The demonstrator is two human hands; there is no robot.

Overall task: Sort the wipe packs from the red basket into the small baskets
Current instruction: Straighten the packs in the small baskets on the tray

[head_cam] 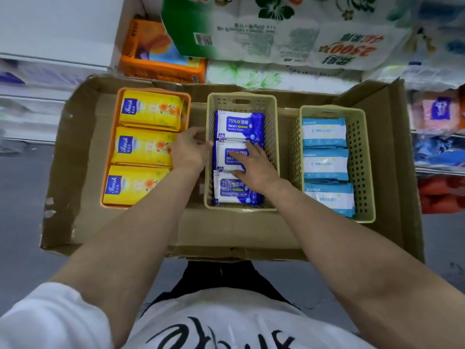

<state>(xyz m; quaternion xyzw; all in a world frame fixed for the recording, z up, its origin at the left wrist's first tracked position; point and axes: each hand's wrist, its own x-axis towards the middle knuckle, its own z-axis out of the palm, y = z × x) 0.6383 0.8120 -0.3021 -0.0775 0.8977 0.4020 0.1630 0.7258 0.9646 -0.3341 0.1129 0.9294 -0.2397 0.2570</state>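
Observation:
Three small baskets stand in a cardboard tray (pixel 226 230). The orange basket (pixel 108 157) on the left holds three yellow wipe packs (pixel 148 109). The middle beige basket (pixel 241 99) holds three dark blue alcohol wipe packs (pixel 237 123). The right beige basket (pixel 362 162) holds three light blue packs (pixel 323 133). My left hand (pixel 190 152) grips the middle basket's left wall. My right hand (pixel 254 170) lies flat on the middle alcohol pack, fingers spread. No red basket is in view.
Shelves behind the tray carry an orange tissue pack (pixel 156 56), a large green and white paper roll bundle (pixel 276 28) and more packs at the right (pixel 437 114). White shelving stands at the left. Grey floor lies below the tray's near edge.

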